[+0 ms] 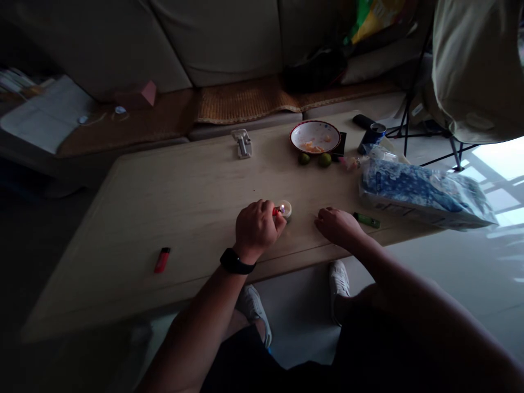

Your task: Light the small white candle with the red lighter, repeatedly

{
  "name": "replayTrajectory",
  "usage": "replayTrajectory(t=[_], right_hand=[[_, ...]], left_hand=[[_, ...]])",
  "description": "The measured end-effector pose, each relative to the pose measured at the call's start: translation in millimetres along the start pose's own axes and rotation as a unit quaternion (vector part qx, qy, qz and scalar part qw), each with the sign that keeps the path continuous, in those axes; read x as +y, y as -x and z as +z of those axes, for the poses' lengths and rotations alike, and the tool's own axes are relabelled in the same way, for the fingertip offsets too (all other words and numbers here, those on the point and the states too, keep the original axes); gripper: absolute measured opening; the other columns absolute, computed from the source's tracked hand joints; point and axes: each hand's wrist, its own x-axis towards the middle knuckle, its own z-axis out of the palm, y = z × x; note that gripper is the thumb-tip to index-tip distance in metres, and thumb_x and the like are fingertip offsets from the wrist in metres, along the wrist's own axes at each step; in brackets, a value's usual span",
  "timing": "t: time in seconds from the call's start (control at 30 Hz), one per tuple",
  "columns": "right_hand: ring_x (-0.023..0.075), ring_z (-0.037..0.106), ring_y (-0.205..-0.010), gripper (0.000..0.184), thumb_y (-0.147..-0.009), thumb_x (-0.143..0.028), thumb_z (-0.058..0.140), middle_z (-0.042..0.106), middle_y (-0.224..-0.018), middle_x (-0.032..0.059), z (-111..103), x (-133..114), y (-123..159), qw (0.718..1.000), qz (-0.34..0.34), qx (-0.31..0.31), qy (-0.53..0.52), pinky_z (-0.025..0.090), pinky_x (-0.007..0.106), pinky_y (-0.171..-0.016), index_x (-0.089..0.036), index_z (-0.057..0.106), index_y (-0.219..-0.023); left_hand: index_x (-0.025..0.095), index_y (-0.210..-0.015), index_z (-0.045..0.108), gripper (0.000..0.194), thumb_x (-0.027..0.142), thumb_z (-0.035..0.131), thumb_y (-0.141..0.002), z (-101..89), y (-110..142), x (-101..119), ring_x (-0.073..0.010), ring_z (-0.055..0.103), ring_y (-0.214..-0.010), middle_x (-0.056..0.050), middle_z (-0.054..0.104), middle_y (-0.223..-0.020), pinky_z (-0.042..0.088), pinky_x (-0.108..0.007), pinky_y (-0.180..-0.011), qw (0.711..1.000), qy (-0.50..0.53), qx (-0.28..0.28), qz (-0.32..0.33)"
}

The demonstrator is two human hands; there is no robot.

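Observation:
My left hand [257, 226], with a black watch on its wrist, is closed around a red lighter [277, 210]. A small flame [282, 207] burns at the lighter's tip. It is at the side of a small round pale candle [287, 209] that stands on the table; the candle's wick cannot be made out. My right hand [338, 224] rests on the tabletop to the right of the candle, apart from it. Its fingers are curled together, and whatever they may hold is hidden. Just beyond its wrist lies a green lighter [367, 220].
Another red lighter [162, 260] lies at the table's [135, 202] left. Toward the back are a clear plastic case [242, 144], a bowl [315, 128] with orange peel, two green fruits [325, 160] and a can [374, 134]. A blue plastic-wrapped pack [421, 188] covers the right end.

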Motion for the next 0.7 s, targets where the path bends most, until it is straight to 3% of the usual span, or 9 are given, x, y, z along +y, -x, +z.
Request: replayTrajectory(t=[0.33,0.7], right_hand=[[0.0248,0.068,-0.1,0.032,-0.102,-0.037,0.043,0.072,-0.112,0.014,-1.1,-0.3,1.7,1.0,-0.007,0.002,-0.005,0.045,0.032,-0.082,-0.018,0.068,-0.107],[0.0251,0.068,-0.101,0.032,-0.101,-0.037,0.043,0.071,-0.114,0.0142,2.5,1.0,-0.7,1.0,-0.003,-0.009,0.001,0.045,0.032,-0.083,-0.018,0.068,-0.11]], left_hand=[[0.021,-0.085,0.055,0.015,0.033,0.049,-0.091,-1.6,-0.6,1.8,-0.0246,0.059,-0.076,-0.009,0.066,-0.081,0.042,-0.039,-0.067,1.0,-0.001,-0.001,-0.002],[0.021,-0.087,0.054,0.028,0.046,0.047,-0.097,-5.3,3.0,-7.1,-0.0239,0.058,-0.076,-0.009,0.064,-0.081,0.041,-0.037,-0.067,1.0,0.016,0.006,-0.006]])
